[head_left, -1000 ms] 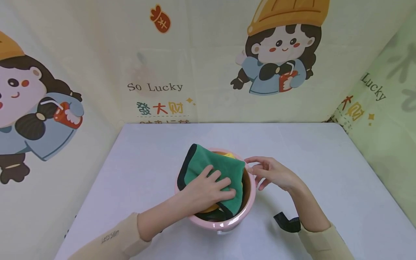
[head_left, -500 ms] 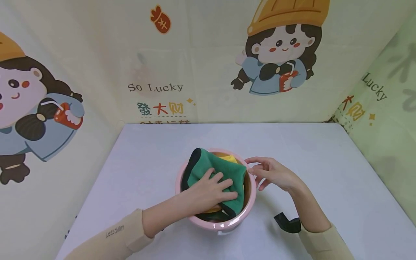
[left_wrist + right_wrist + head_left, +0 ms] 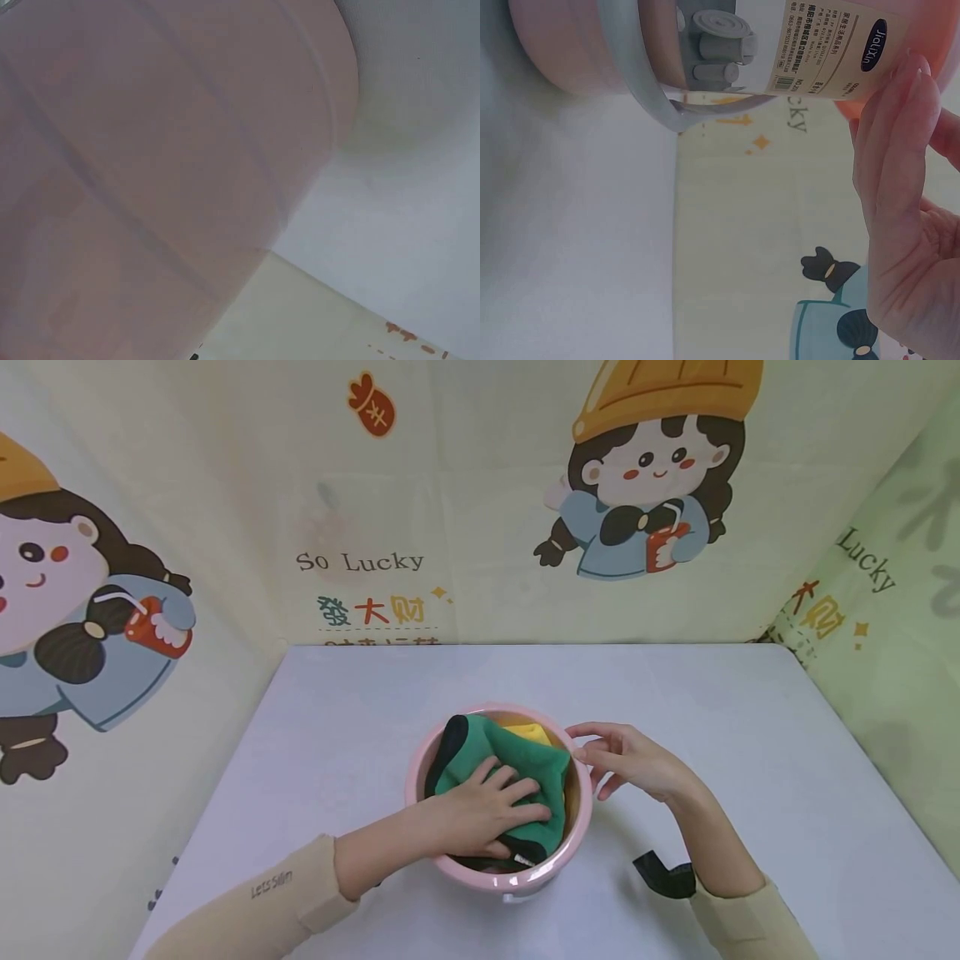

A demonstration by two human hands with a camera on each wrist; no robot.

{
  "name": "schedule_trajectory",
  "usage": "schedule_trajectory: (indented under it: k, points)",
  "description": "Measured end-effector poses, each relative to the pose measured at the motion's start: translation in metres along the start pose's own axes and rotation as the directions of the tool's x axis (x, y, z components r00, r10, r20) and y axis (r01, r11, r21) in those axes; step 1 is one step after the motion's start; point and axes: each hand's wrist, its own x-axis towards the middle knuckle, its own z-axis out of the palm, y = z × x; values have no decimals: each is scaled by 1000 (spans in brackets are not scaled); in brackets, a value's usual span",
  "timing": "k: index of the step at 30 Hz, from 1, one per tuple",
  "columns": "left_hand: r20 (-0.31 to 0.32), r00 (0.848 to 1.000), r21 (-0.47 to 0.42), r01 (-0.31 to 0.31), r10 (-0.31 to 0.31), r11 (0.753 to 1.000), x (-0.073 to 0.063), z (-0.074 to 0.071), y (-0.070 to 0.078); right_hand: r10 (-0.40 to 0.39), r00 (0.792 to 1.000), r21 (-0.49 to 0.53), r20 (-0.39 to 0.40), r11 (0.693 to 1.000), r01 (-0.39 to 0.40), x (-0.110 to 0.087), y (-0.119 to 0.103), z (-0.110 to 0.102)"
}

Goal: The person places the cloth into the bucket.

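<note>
A pink bucket [image 3: 581, 827] stands upright on the table. Inside it a green towel [image 3: 517, 747] with black edging lies bunched, and a bit of yellow cloth [image 3: 531, 732] shows behind it. My left hand [image 3: 491, 810] presses down on the green towel with its fingers spread. At the bucket's right side, my right hand [image 3: 630, 760] touches the rim with its fingertips. The right wrist view shows that hand's fingers stretched along the bucket beside a printed label [image 3: 821, 49]. Only the bucket's outer wall [image 3: 165, 165] fills the left wrist view; the left hand is hidden there.
The white table [image 3: 345, 710] extends around the bucket, backed by a cartoon-printed curtain [image 3: 495, 527]. A grey handle [image 3: 641, 82] hangs down the bucket's side. Near the right sleeve, a black strap [image 3: 664, 875] sticks out over the table.
The left hand has pushed the green towel lower, so its far-left corner has sunk inside the rim and more yellow cloth shows. The right hand has stayed in place.
</note>
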Motion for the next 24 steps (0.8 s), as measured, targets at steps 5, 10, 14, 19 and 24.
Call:
schedule_trajectory:
  k: [5, 10, 14, 19, 24]
  points:
    - [38, 999, -22, -8, 9, 1000, 1, -1, 0, -4, 1000, 3, 0, 1000, 4, -1, 0, 0]
    - [95, 995, -9, -3, 4, 1000, 2, -2, 1, -7, 1000, 1, 1, 1000, 7, -1, 1, 0]
    - [123, 992, 2, 0, 0, 1000, 3, -3, 2, -4, 1000, 4, -2, 1000, 4, -1, 1, 0]
    - [115, 993, -9, 0, 1, 1000, 3, -2, 2, -5, 1000, 0, -6, 1000, 5, -1, 1, -1]
    - [75, 997, -22, -12, 14, 1000, -3, -6, -2, -3, 1000, -4, -10, 1000, 3, -1, 1, -1]
